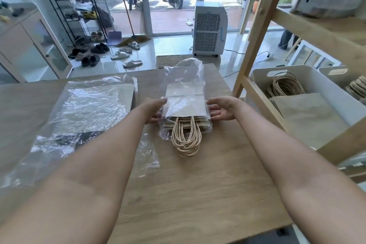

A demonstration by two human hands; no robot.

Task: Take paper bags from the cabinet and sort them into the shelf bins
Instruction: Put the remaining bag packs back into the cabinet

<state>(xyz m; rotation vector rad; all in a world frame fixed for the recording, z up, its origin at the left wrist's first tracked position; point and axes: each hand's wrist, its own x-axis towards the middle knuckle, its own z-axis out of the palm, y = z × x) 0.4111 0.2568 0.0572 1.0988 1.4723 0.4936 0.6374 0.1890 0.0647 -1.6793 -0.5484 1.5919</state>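
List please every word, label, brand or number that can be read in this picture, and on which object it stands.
None can be read.
The stack of paper bags in its plastic sleeve: plain, no print visible.
The white bin: no label visible.
The air cooler: any marking is too small to read.

Your near table (198,194) edge is bare; loose plastic wrap (83,109) clutters the left; shelf post (257,31) blocks the right; white bin (309,93) stays open-topped behind it.
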